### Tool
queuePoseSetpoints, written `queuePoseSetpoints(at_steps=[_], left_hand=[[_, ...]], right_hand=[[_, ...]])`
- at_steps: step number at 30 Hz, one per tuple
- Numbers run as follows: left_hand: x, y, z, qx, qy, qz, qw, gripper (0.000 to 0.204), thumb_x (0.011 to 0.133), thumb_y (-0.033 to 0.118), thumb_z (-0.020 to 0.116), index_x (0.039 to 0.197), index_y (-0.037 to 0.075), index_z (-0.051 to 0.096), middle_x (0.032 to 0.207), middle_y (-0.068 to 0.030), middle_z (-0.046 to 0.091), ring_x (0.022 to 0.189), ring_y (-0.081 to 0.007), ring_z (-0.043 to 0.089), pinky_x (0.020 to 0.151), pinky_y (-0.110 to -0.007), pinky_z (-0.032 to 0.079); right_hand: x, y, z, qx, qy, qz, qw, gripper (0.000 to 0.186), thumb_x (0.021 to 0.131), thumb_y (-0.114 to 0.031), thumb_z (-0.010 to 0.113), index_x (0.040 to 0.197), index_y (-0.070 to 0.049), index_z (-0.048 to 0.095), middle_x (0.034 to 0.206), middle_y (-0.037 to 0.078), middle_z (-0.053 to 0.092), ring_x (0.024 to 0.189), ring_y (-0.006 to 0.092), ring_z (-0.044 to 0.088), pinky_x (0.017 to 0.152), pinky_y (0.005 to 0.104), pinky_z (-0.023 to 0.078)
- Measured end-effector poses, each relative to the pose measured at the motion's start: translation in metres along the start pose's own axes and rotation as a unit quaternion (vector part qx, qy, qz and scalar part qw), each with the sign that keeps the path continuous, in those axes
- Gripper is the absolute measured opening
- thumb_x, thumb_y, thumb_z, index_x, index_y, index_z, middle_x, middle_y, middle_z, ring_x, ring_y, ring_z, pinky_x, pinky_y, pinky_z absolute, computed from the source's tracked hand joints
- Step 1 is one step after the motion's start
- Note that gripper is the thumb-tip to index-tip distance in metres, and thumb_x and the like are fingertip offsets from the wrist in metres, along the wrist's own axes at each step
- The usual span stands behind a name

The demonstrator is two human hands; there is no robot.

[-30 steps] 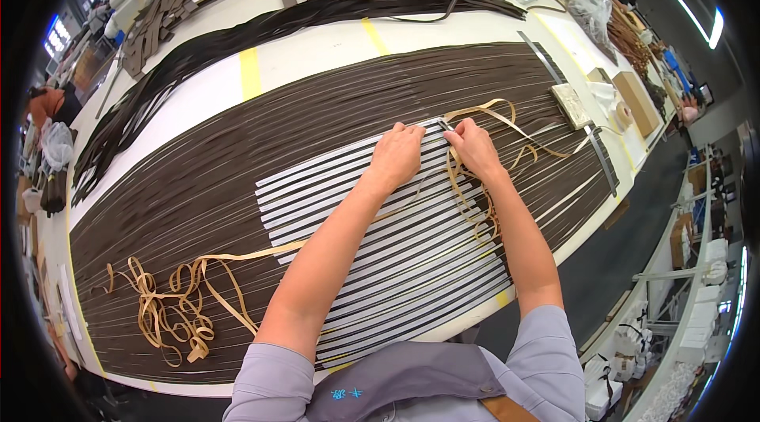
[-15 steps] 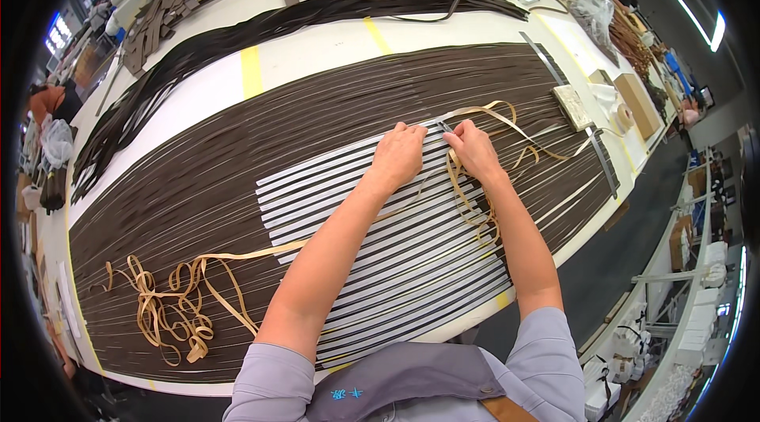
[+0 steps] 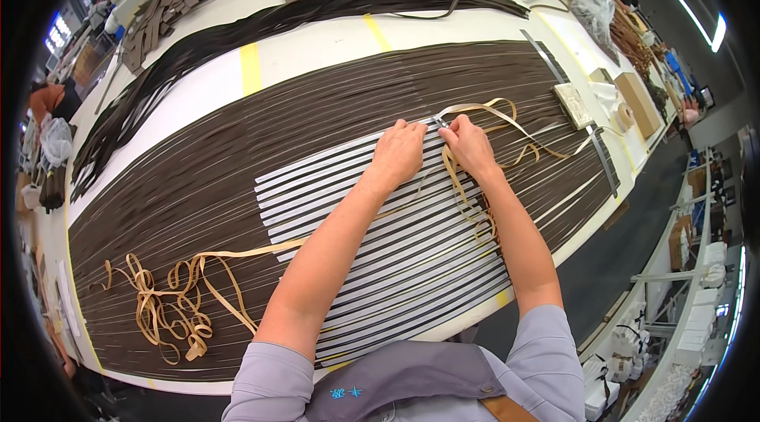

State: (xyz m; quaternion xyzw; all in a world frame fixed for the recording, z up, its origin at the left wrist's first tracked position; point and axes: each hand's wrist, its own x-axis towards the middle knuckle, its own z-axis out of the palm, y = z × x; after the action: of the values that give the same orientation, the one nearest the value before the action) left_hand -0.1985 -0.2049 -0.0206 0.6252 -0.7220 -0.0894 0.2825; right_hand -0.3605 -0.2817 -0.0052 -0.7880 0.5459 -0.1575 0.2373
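Note:
Long dark brown strips (image 3: 198,208) lie side by side across the table. In the middle they cross a panel of white bands (image 3: 380,264), which gives a striped patch. My left hand (image 3: 400,154) rests at the patch's far edge, fingers bent and pressed together; whatever they pinch is hidden. Just right of it, my right hand (image 3: 471,146) grips a small metal tool (image 3: 439,122), its tip against the strips; its exact kind is unclear. A thin tan strap (image 3: 495,115) loops out beyond the right hand, and more tan loops hang beneath that hand.
A tangle of tan strap (image 3: 170,307) lies at the left. At the right, a metal bar (image 3: 600,161) crosses the strip ends, with a wrapped block (image 3: 571,107) beside it. A dark strip bundle (image 3: 277,22) runs along the back. Shelves (image 3: 697,287) stand right of the table.
My right hand has shifted slightly left, and the metal tool in it has turned a little. My left hand stays nearly in place.

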Motion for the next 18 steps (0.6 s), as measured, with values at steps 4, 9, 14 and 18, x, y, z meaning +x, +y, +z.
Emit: queuePoseSetpoints(at_steps=[4,9,14,18], left_hand=[[-0.001,-0.002,0.001,0.008,0.007,0.005,1.0,0.027,0.078,-0.001,0.057,0.105,0.0,0.062,0.11,-0.0126,0.066,0.105,-0.0298,0.058,0.091,-0.039,0.048],[0.002,0.0,0.003,0.012,0.012,0.011,1.0,0.028,0.077,0.0,0.058,0.105,0.0,0.062,0.11,-0.0124,0.066,0.104,-0.0301,0.058,0.091,-0.038,0.048],[0.005,0.004,0.009,0.02,0.021,0.027,0.999,0.029,0.076,0.001,0.059,0.105,0.001,0.062,0.108,-0.0119,0.066,0.103,-0.0297,0.058,0.089,-0.039,0.049],[0.007,0.001,0.013,0.119,-0.012,0.019,0.993,0.026,0.078,0.008,0.06,0.103,0.002,0.06,0.106,-0.0109,0.064,0.104,-0.0273,0.058,0.082,-0.041,0.05]], right_hand=[[0.0,-0.002,0.002,0.008,0.004,0.001,1.0,0.033,0.091,-0.033,0.062,0.094,0.0,0.058,0.084,0.022,0.067,0.084,0.0396,0.064,0.075,0.0468,0.049],[0.002,0.002,0.001,0.002,0.013,-0.004,1.0,0.033,0.091,-0.033,0.062,0.093,-0.001,0.058,0.083,0.021,0.067,0.084,0.0395,0.065,0.075,0.0469,0.05],[0.001,0.005,-0.002,0.007,0.027,-0.003,1.0,0.032,0.09,-0.032,0.064,0.093,-0.001,0.059,0.083,0.02,0.068,0.082,0.0387,0.065,0.073,0.046,0.05],[-0.023,0.002,-0.024,0.096,0.074,-0.017,0.992,0.033,0.089,-0.032,0.066,0.094,0.001,0.06,0.081,0.018,0.068,0.077,0.0321,0.067,0.07,0.0417,0.051]])
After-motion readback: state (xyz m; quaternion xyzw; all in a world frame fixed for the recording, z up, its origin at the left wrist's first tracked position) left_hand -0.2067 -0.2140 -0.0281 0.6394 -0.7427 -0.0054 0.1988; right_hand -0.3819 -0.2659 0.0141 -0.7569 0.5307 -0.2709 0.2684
